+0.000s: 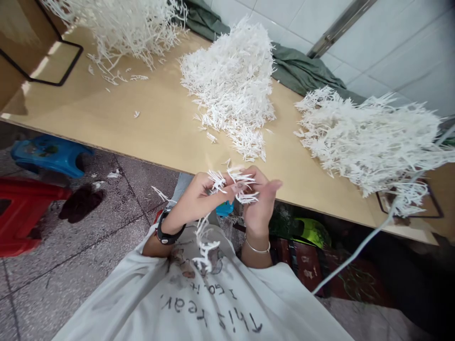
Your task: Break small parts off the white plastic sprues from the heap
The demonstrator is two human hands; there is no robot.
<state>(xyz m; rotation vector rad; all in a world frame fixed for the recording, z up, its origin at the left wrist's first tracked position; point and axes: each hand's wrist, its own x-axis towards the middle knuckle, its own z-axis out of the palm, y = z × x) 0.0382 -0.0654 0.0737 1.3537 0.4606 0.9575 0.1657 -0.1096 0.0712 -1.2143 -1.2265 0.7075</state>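
Observation:
Both hands meet in front of the table edge, just above my lap. My left hand (199, 199) is closed, its thumb pressed on a small bunch of white branched plastic sprigs (217, 181). My right hand (259, 203) touches the same cluster, fingers curled round more white sprigs (248, 196) and thumb pointing out to the right. Fingers partly hide the stems. A longer white strand (203, 246) hangs below my left hand, over my shirt. Straight ahead on the table lies a tall heap of short white sprigs (232, 80).
The cardboard-coloured table (149, 128) also bears a tangled white pile (131, 28) at back left and another pile (366, 137) at right. A pale cord (359, 253) crosses the right side. Blue (50, 151) and red (24, 213) stools stand on the floor at left.

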